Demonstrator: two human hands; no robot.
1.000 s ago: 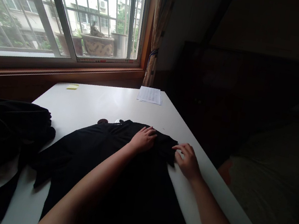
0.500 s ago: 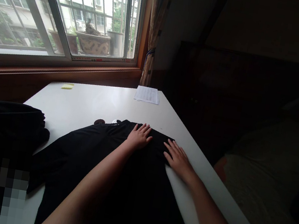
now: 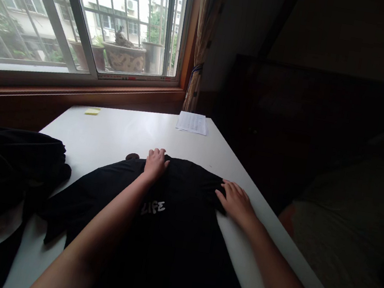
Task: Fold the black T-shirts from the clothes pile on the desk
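Observation:
A black T-shirt (image 3: pixel 176 239) is laid out on the white table (image 3: pixel 117 126), its collar end away from me and white lettering on its chest. My left hand (image 3: pixel 155 163) is at the collar, fingers bent over the far edge and closed on the cloth. Over on the right sleeve rests my right hand (image 3: pixel 236 201), fingers extended and thumb apart, touching the fabric. Just beyond the shirt's left shoulder, a small dark round object (image 3: pixel 133 156) is partly hidden by the cloth.
At left lies a heap of dark clothing (image 3: pixel 9 157). Papers (image 3: pixel 192 123) and a yellow sticky note (image 3: pixel 92 111) lie along the table's far side. Behind are a barred window (image 3: pixel 135 16) and a tied curtain (image 3: pixel 201 47). The right side is dark.
My left hand has moved left from the shoulder area to the collar, its fingers now bent. White chest lettering has come into sight. My right hand stays at the sleeve, its fingers closer together.

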